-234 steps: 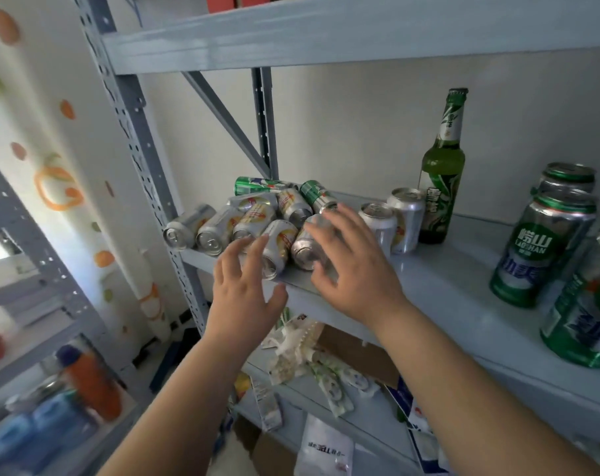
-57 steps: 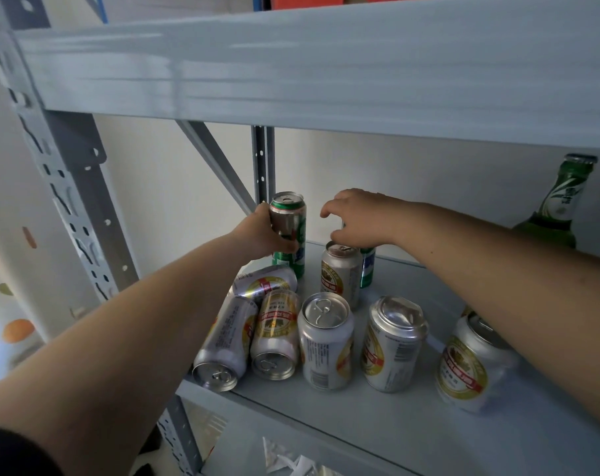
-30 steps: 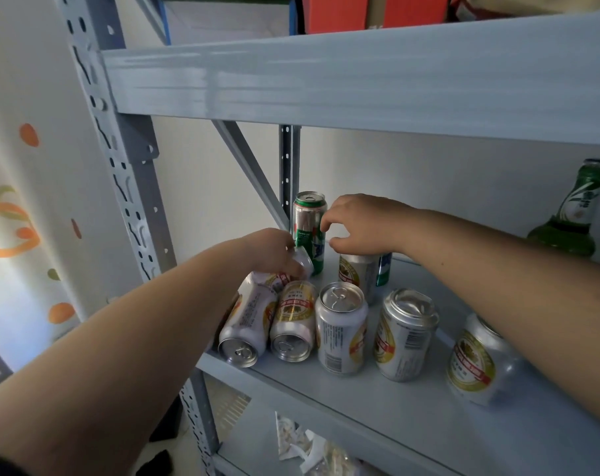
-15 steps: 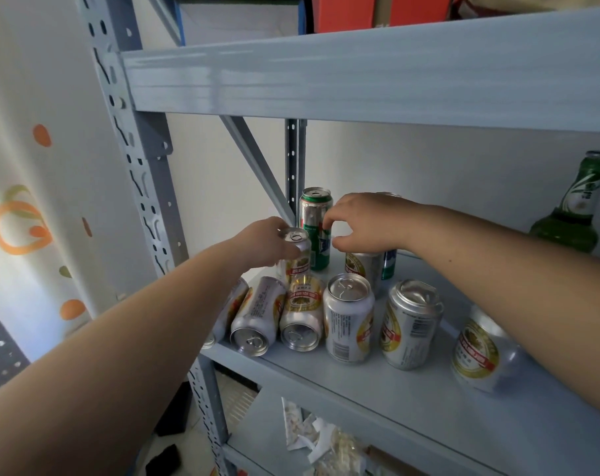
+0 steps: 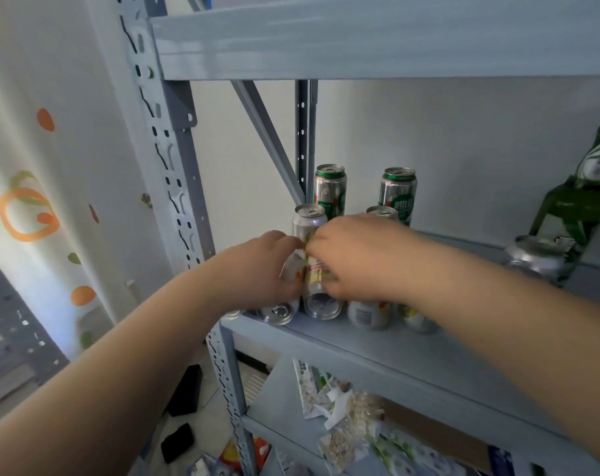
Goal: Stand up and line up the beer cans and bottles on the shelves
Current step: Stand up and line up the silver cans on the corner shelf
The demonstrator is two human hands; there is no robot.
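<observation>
On the grey shelf (image 5: 439, 369), two tall green cans (image 5: 330, 188) (image 5: 398, 192) stand at the back. A silver can (image 5: 309, 219) stands just in front of them, and another can top (image 5: 381, 211) shows behind my right hand. At the front edge two silver cans lie on their sides. My left hand (image 5: 254, 269) is curled over the left lying can (image 5: 279, 309). My right hand (image 5: 360, 255) wraps the right lying can (image 5: 322, 304). The two hands touch. Two upright silver cans (image 5: 369, 315) (image 5: 416, 320) stand under my right wrist.
A green beer bottle (image 5: 578, 204) and a silver can (image 5: 537, 261) stand at the right. The shelf above (image 5: 377, 39) hangs low. A perforated upright post (image 5: 175, 173) and a diagonal brace (image 5: 267, 139) bound the left end. Snack packets (image 5: 339, 417) lie on the lower shelf.
My left hand set a silver can upright at the back and dropped onto a lying can. My right hand left the rear cans and came forward onto the other lying can.
</observation>
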